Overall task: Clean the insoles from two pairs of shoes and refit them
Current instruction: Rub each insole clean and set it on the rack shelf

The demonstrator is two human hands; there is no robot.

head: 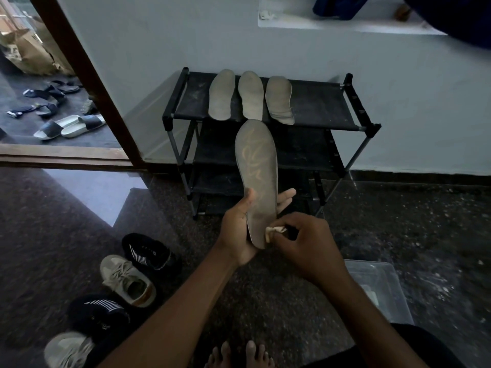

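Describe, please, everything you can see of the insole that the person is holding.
The insole is long, flat and grey-brown, with pale scribble-like marks on its toe half. Its rounded toe end points away from the person, in front of the shoe rack. The left hand grips its heel end, thumb on the face and fingers behind. The right hand pinches a small pale cloth against its lower right edge.

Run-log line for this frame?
left hand: holds insole | right hand: pinches cloth at insole's near end | rack: three insoles on top
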